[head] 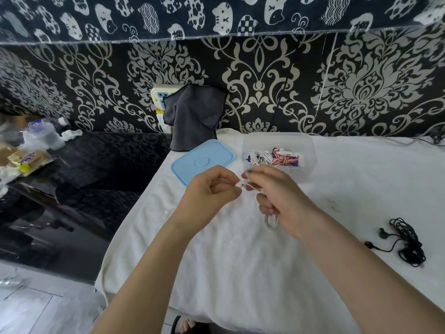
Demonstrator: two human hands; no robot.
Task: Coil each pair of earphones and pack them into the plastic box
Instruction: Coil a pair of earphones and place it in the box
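Observation:
White earphones (272, 221) are in both my hands above the white-covered table. My left hand (212, 191) pinches the earbud end between thumb and fingers. My right hand (279, 196) grips the coiled cable, whose loops hang out below the palm. The clear plastic box (310, 150) stands just behind my hands, with white, red-striped and purple coiled earphones (274, 158) inside. Loose black earphones (407, 242) lie tangled on the table to the right.
The blue lid (187, 165) lies left of the box. A dark grey cloth (195, 119) hangs at the wall behind. A black glossy side table (84, 179) on the left carries bottles and snack packets (26, 160). The table's white cover (240, 273) spreads toward me.

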